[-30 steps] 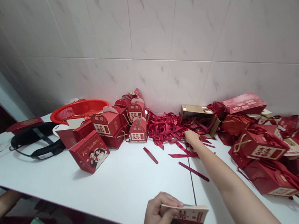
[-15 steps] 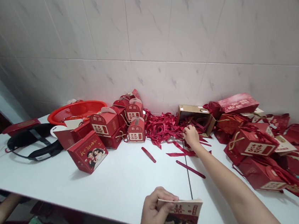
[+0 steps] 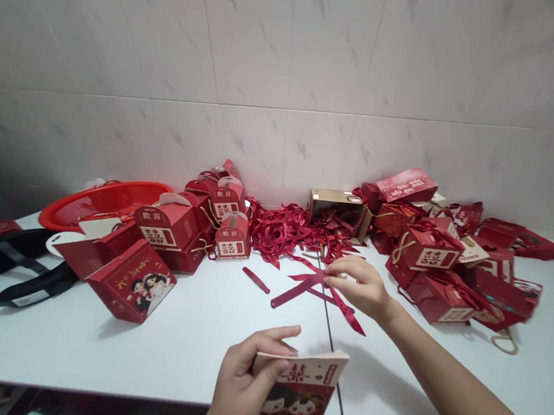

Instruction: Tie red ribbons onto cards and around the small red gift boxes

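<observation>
My right hand (image 3: 359, 286) pinches a red ribbon bow (image 3: 314, 283) and holds it just above the white table (image 3: 195, 328), its tails hanging down toward me. My left hand (image 3: 248, 375) grips a flattened red and cream gift box (image 3: 303, 386) printed with a cartoon couple, at the table's near edge. The bow hangs a little beyond and to the right of that box. Behind the bow lies a pile of loose red ribbons (image 3: 284, 230).
A printed red box (image 3: 132, 290) and several small red house-shaped boxes (image 3: 199, 222) stand at the left, by a red plastic basket (image 3: 103, 202) and a black strap (image 3: 11, 275). A brown carton (image 3: 336, 201) sits by the wall. Red gift bags (image 3: 441, 263) crowd the right.
My right hand has drawn back from the ribbon pile toward me, now carrying a ribbon bow. The view has shifted right; my left hand still holds the flat box.
</observation>
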{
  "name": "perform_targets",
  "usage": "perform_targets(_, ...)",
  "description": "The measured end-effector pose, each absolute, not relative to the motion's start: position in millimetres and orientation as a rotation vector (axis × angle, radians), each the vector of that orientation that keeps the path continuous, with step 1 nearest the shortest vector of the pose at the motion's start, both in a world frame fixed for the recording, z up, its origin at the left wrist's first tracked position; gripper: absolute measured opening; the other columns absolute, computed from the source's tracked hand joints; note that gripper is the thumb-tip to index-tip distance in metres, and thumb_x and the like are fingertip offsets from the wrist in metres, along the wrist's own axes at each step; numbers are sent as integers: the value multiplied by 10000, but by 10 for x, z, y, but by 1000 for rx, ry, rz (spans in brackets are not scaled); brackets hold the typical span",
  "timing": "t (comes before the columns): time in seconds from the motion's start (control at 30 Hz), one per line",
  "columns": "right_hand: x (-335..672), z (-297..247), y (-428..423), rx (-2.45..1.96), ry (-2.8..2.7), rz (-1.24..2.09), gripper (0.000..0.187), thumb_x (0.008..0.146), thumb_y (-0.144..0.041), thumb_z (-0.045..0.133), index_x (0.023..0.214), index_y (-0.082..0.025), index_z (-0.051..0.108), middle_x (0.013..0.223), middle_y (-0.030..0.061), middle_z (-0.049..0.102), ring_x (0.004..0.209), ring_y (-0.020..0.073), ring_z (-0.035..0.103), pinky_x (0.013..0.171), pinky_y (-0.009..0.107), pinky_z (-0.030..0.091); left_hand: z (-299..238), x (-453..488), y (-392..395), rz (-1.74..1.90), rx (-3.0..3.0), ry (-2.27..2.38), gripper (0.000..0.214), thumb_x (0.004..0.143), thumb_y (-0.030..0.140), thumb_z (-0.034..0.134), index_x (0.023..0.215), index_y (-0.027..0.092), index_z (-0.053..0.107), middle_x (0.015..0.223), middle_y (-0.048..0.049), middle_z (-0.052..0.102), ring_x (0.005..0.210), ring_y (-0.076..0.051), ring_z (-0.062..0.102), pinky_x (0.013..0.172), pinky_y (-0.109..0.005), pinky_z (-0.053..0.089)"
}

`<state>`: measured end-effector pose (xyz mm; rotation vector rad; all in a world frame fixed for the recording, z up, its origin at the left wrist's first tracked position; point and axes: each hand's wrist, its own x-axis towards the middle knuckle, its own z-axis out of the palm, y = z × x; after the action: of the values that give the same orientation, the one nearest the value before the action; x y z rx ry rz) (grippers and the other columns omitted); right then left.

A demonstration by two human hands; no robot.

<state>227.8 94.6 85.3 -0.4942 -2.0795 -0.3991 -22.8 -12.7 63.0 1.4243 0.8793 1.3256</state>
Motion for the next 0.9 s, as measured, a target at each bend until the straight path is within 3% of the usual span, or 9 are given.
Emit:
perform_targets(0.17,2099,1088,572,-255,-2214,-367,186,837,-65,641,967,-184,699,833,74,713,824,186,655,666,319,542,784,-209,-140,1219,1503,839,98,839,223,657,782,170,716,1056,-161,741,1210,-338,579,825,-348,567)
perform_targets(0.33,2004,1149,425,-228,-2278,-256,127,879,-122,608,917,-197,703,891,78,719,890,188,668,731,329,553,780,-168,-158,1140,1526,846,102,844,226,646,808,165,720,1236,-161,669,1171,-318,611,918,-383,525)
perform_targets(0.5,1967,1097,403,-216,-2294,-227,169,912,-117,551,884,-165,710,812,83,710,776,161,660,655,291,530,739,-203,-166,1116,1531,856,101,847,218,641,818,169,724,1215,-152,683,1097,-298,657,878,-351,539)
perform_targets(0.63,1936,1047,388,-242,-2235,-213,156,900,-126,583,959,-189,712,826,70,715,801,162,669,654,290,522,736,-264,-210,1138,1553,839,93,848,195,634,837,185,726,1230,-144,676,1107,-297,653,830,-336,556)
perform_targets(0.8,1906,1005,348,-299,-2169,-151,190,910,-124,569,1020,-209,700,796,52,701,764,149,667,631,278,521,741,-306,-286,1147,1603,825,94,841,178,638,838,192,731,1123,-146,726,1229,-322,567,866,-360,540)
perform_targets(0.9,1881,999,334,-250,-2188,-39,192,917,-118,557,1040,-183,688,802,60,698,772,147,672,634,264,538,754,-329,-279,1115,1566,836,89,834,188,645,816,182,733,1187,-155,697,1220,-328,574,875,-368,535)
